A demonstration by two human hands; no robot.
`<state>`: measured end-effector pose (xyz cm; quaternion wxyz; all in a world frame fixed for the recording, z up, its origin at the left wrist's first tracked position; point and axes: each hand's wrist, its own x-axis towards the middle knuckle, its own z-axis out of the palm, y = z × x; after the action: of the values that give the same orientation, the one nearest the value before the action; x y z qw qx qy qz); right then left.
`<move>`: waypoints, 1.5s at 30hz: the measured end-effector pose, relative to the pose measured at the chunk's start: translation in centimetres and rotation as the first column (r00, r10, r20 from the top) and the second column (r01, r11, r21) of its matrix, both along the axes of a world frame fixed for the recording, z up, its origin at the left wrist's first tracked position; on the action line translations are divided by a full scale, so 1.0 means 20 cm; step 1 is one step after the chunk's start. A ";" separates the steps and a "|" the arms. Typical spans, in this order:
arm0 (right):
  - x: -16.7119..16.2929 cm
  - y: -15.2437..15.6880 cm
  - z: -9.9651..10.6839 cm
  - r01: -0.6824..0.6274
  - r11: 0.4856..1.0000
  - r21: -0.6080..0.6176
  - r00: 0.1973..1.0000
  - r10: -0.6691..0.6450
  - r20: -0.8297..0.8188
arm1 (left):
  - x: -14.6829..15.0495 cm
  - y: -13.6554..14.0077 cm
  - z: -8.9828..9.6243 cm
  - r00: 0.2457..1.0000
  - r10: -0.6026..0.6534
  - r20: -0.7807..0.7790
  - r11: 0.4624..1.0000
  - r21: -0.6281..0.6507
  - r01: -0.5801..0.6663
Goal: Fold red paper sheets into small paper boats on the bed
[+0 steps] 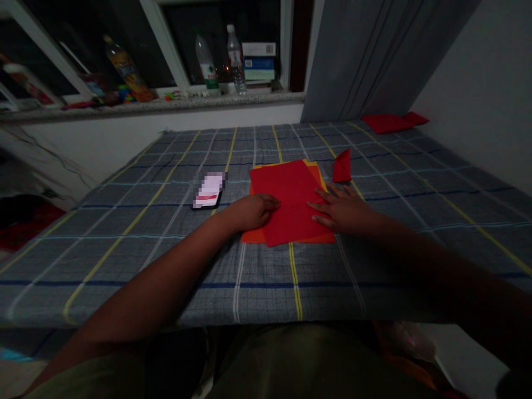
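A sheet of red paper point(286, 221) lies slightly turned on top of orange paper point(254, 237) and yellow paper point(313, 164), whose edges show around it. A faint crease crosses the red sheet at mid-height. At its left edge is my left hand point(251, 211), fingers curled in, with the fingertips on the paper. My right hand point(343, 209) lies flat with its fingers spread, fingertips touching the sheet's right side. Just beyond the right hand sits a small folded red paper piece point(342, 166).
A phone point(209, 190) with a lit, blurred screen lies left of the paper on the checked cloth point(166, 233). More red paper point(388, 123) is at the far right corner. Bottles point(235, 61) and stacked boxes point(259, 64) stand on the windowsill point(178, 105).
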<state>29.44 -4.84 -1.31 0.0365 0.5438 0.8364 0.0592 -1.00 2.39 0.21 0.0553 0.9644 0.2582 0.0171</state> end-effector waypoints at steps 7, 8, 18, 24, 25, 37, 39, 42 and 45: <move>0.08 -0.03 -0.02 0.047 0.999 0.018 0.998 -0.047 -0.031 | 0.00 0.01 -0.01 1.000 -0.006 0.002 1.000 0.000 0.006; 0.09 -0.04 -0.02 0.050 0.998 0.030 0.998 -0.049 -0.037 | 0.00 0.01 -0.01 1.000 -0.010 0.005 1.000 0.001 0.010; 0.05 -0.12 0.19 0.206 0.970 0.129 0.978 -0.201 -0.056 | 0.01 0.01 -0.01 0.999 -0.006 0.051 1.000 0.009 0.005; -0.16 -0.03 0.24 0.046 0.981 0.187 0.993 -0.025 -0.117 | 0.02 0.02 -0.05 0.977 -0.001 0.213 0.999 0.041 -0.008; -0.19 0.00 0.22 0.006 0.983 0.183 0.988 0.022 -0.153 | 0.01 0.02 -0.06 0.970 0.016 0.244 0.999 0.043 -0.027; -0.18 0.11 -0.03 -0.173 0.984 0.045 0.955 0.179 -0.238 | -0.07 0.11 0.02 0.995 0.057 0.078 0.998 0.015 -0.058; -0.19 0.11 -0.02 -0.159 0.985 0.066 0.955 0.171 -0.242 | -0.10 0.11 0.04 0.994 0.101 0.048 0.994 0.027 -0.103; -0.21 0.11 -0.01 -0.151 0.984 0.090 0.947 0.170 -0.273 | -0.13 0.11 0.05 0.984 0.167 0.068 0.985 0.031 -0.169; -0.23 0.11 -0.02 -0.079 0.990 0.114 0.952 0.109 -0.286 | -0.12 0.09 0.04 0.967 0.237 0.098 0.971 0.017 -0.240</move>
<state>24.88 -2.69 -1.65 -0.1176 0.5074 0.8534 0.0224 -3.38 4.14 0.98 0.0515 0.9251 0.3689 0.0734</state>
